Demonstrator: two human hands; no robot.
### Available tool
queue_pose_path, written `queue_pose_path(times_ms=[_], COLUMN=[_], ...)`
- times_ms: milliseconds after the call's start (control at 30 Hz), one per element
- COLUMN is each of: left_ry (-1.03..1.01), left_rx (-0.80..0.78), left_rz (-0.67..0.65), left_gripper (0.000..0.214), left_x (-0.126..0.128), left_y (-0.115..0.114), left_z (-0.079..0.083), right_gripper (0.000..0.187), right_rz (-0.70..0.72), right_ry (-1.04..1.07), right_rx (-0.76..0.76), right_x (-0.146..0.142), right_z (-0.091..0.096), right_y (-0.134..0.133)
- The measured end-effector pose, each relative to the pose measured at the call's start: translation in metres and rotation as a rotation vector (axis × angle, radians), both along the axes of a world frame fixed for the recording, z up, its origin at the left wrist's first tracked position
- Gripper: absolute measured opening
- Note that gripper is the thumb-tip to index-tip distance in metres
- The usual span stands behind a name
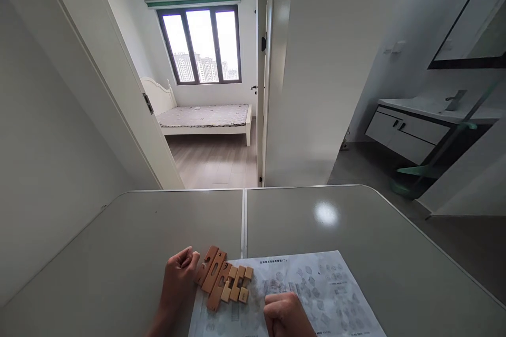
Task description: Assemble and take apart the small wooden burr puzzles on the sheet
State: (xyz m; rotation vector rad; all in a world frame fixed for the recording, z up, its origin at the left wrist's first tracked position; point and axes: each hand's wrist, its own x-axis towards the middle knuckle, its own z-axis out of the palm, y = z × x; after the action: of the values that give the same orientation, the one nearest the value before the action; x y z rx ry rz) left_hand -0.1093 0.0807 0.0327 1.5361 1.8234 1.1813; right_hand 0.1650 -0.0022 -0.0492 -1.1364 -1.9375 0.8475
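Note:
My left hand (179, 274) is curled into a loose fist on the table, just left of the wooden puzzle pieces, with nothing seen in it. Three long reddish-brown pieces (214, 272) lie slanted side by side; the numbers 2 and 3 show on two of them, and they have slots or notches. Against their right side sit several shorter, paler notched wooden pieces (235, 288). Under part of the pieces is a printed sheet (328, 295) with small diagrams. My right hand (286, 313) rests closed on the sheet, right of the pieces and apart from them.
The grey table (158, 231) has a seam (244, 221) down its middle and rounded far corners. Beyond it are a doorway with a bed (209, 116) and window (201, 45), a white wall panel (316, 63), and a washbasin cabinet (407, 129) at right.

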Motion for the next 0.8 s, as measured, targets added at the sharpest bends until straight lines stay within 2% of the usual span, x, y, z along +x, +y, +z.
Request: queue_pose_path(times_ms=[367,567,800], left_ry=[0.031,0.040,0.014], left_rx=[-0.027,-0.048,-0.059], left_rz=[-0.027,-0.032,0.029], left_gripper=[0.044,0.045,0.047], left_x=[0.000,-0.001,-0.001], left_y=[0.002,0.003,0.001], left_z=[-0.003,-0.006,-0.006], right_gripper=[0.017,0.021,0.023], right_rz=[-0.043,0.002,0.031], right_ry=[0.037,0.056,0.076], right_rx=[-0.024,-0.072,-0.123], right_x=[-0.005,0.000,0.007], right_z=[-0.016,-0.011,-0.010], right_y=[0.001,0.002,0.008])
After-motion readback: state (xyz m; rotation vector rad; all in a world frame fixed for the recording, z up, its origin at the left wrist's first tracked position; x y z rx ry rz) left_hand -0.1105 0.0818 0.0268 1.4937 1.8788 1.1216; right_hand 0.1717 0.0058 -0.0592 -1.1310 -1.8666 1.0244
